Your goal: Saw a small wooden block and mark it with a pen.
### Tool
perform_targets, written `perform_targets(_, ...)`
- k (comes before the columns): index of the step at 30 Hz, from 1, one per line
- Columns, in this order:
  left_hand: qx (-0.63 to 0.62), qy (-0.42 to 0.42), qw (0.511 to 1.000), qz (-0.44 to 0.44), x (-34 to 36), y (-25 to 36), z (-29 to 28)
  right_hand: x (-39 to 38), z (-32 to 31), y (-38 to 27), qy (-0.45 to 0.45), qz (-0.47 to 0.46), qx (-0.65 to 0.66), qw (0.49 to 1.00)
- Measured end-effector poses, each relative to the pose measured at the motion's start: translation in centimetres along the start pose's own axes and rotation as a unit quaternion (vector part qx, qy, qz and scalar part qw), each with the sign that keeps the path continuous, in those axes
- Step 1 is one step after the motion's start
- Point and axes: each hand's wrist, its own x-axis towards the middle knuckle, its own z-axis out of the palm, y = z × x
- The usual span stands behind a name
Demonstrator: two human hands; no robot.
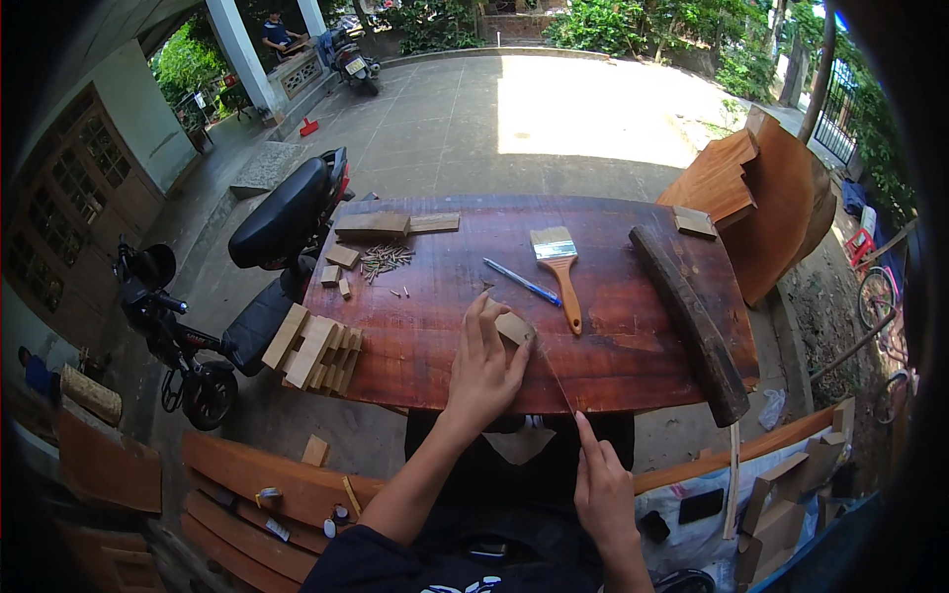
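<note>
My left hand (484, 361) is closed around a small wooden block (512, 327) at the near edge of the tabletop, its thumb and fingers pressed on the sides. In my right hand (605, 489), lower and to the right, is a thin blade-like tool (560, 375), seen nearly edge-on. Its far end reaches the block beside my left thumb; the handle is hidden in my grip, so its exact kind is unclear. Just beyond the block lie a blue pen (522, 281) and a flat paintbrush (560, 269) with a wooden handle.
On the reddish wooden table (445, 316) are a pile of screws (385, 261), wood blocks (373, 226), and a stack of notched wood pieces (311, 348) at left. A dark curved beam (689, 321) lies at right. A motorbike (282, 227) stands left; large slabs (781, 208) lean at right.
</note>
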Motion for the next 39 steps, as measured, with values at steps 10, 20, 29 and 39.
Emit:
perform_targets(10, 0.008, -0.013, 1.0, 0.015, -0.6, -0.1, -0.1, 2.6, 1.5, -0.7, 0.044, -0.064, -0.017, 0.997)
perform_targets(20, 0.013, 0.009, 0.999, 0.034, 0.1, -0.1, 0.0, 1.2, 0.4, 0.5, 0.061, -0.056, 0.074, 0.994)
perform_targets(29, 0.03, -0.028, 0.999, -0.008, 0.0, 0.4, -0.1, 0.2, 0.0, -0.5, 0.039, 0.004, 0.044, 0.998)
perform_targets(39, 0.011, -0.02, 1.0, -0.007, -0.1, 0.9, -0.4, 0.5, -0.2, 0.3, 0.006, 0.071, 0.173, 0.982)
